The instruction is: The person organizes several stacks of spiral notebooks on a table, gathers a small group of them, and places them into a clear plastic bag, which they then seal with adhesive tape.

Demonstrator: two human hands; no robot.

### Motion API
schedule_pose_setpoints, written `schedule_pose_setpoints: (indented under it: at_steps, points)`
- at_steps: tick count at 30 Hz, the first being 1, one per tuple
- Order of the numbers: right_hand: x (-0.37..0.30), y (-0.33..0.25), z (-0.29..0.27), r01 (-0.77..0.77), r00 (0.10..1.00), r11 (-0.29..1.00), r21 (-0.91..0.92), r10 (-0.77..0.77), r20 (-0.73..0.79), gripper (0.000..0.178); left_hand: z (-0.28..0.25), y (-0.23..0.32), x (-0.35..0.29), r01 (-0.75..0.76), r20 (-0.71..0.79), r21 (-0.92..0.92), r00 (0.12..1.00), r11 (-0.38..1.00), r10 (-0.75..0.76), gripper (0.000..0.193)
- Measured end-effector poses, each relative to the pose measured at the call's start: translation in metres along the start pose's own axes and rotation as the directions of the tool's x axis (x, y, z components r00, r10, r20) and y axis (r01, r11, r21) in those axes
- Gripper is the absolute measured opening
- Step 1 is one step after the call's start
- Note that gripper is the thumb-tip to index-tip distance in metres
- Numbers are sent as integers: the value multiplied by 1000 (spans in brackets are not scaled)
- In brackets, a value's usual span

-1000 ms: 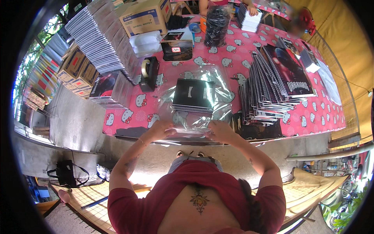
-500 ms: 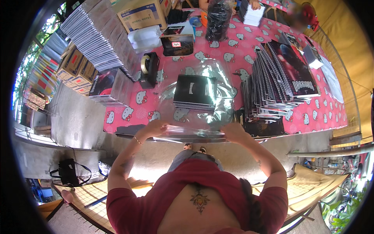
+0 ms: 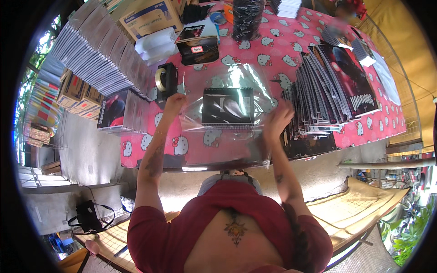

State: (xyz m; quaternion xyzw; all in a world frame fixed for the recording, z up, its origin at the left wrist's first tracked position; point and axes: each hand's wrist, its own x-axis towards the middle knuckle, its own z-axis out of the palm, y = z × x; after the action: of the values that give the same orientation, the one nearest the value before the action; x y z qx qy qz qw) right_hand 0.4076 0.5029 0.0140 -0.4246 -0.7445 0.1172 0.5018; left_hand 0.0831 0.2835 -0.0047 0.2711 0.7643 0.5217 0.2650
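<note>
A stack of black spiral notebooks point(image 3: 227, 107) lies on a clear plastic sheet point(image 3: 193, 119) on the pink table. My left hand point(image 3: 175, 103) is at the sheet's left side, just in front of a black tape dispenser point(image 3: 168, 78). Its fingers are curled closed, and what they hold is hidden. Along the sheet's right side, my right hand point(image 3: 279, 120) has bent fingers and seems to grip the plastic, though it is slightly blurred. Glare runs over the plastic and the top notebook.
Many spiral notebooks point(image 3: 318, 91) lean in a fanned pile at right. Tall notebook stacks point(image 3: 98, 50) stand at left, by cardboard boxes point(image 3: 150, 20). Behind the sheet are a dark notebook with a small label point(image 3: 197, 50), a plastic roll point(image 3: 157, 45) and a black-wrapped roll point(image 3: 247, 20).
Both hands have left the sheet's near edge and moved forward along its sides, the left one toward the tape dispenser. The view has shifted slightly.
</note>
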Motion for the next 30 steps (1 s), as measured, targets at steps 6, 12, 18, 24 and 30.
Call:
schedule_pose_setpoints:
  at_steps: [6,12,18,24,30]
  points:
    - [-62,-58,5,417,601,885,208,-440,668,59,3,3,39,-105,-27,289,993,952,118,19]
    - [-59,-67,11,383,586,916,121,-342,734,60,113,83,107,-569,189,518,805,639,563,24]
    - [-54,-69,10,386,580,912,138,-356,733,61,163,33,180,-682,486,631,719,370,497,10]
    - [-53,-67,10,393,595,911,129,-359,719,63,153,65,182,-627,475,558,778,543,411,15]
    - [-52,-66,10,418,596,900,122,-373,711,61,156,69,163,-742,418,599,611,302,672,13]
